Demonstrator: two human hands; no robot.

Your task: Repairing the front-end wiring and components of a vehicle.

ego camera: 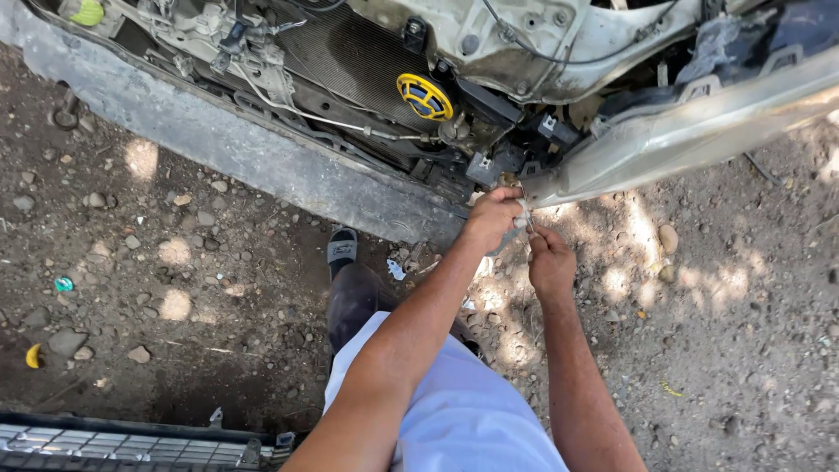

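We see our left hand (491,218) up by the broken front of a car, where a long silver bar (690,140) ends. Its fingers (511,206) are closed around a small pale thing (522,212), maybe a bit of cloth or a clip; we cannot tell which. Our right hand (551,262) is just below, nearly touching the left one. Its fingers are curled shut and seem to pinch a thin wire (530,225) that runs up to the pale thing. Behind the hands is a yellow round horn (425,96) inside the car. A foot in a sandal (342,248) stands on the dirt ground (175,288) with little stones.
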